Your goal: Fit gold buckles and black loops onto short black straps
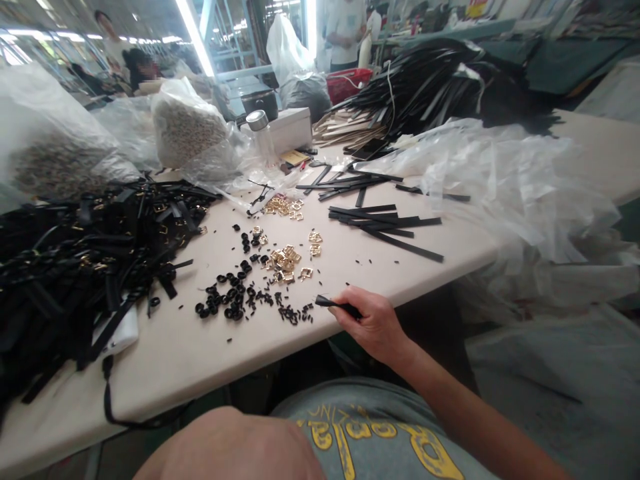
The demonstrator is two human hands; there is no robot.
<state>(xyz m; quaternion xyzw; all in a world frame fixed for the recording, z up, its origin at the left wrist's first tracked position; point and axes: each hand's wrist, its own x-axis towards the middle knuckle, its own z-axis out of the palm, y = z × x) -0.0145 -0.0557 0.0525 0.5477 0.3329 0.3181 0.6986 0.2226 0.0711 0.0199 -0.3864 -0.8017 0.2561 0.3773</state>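
Note:
My right hand (pixel 367 320) is closed around a short black strap (pixel 327 302) over the table's front edge. One end of the strap sticks out to the left from between the fingers. Just left of it lie small black bits (pixel 295 313), scattered on the table, and a cluster of black loops (pixel 227 297). Behind these are gold-coloured metal buckles (pixel 285 260). My left hand does not show; a large bare part of my body, probably the left arm, fills the bottom edge close to the camera.
A tangled heap of black straps with buckles (pixel 115 247) covers the table's left side. Loose black strips (pixel 385 217) lie right of centre. Plastic sheeting (pixel 500 167), a big bundle of black strips (pixel 430 80), filled bags (pixel 187 127) and a bottle (pixel 260 133) stand behind. People are farther back.

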